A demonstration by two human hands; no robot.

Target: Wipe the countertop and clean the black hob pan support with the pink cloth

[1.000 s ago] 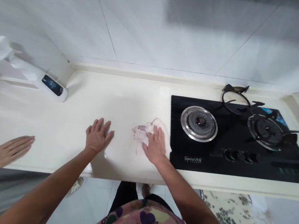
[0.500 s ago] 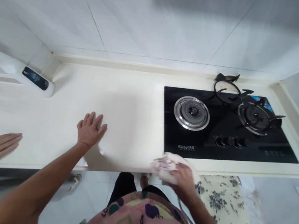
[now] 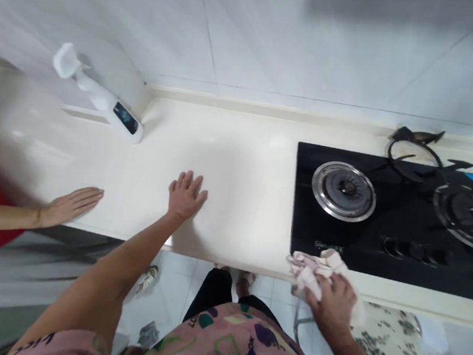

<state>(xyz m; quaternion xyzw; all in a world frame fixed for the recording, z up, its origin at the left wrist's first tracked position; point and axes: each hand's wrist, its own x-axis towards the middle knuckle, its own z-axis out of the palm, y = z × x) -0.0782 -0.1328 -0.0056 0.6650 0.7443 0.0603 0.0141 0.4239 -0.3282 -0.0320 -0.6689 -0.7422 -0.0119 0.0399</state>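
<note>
My left hand (image 3: 184, 195) rests on the white countertop (image 3: 243, 190), its fingers spread and holding nothing. In my right hand (image 3: 333, 305) is a crumpled pale pink cloth (image 3: 311, 270), bunched under the fingers at the counter's front edge. That cloth lies against the near left corner of the black gas hob (image 3: 316, 226). On the hob, the left burner (image 3: 343, 191) has no pan support over it.
A co-worker's hand (image 3: 71, 206) lies flat on the counter at left. A white handheld device (image 3: 127, 121) with a dark display is beside the wall. A black pan support (image 3: 413, 158) leans at the back. A floral-covered surface (image 3: 397, 344) is below right.
My view has swung left, so the counter and hob appear further right. More of the co-worker's arm and the white device shows. My right hand still holds the cloth near the hob corner.
</note>
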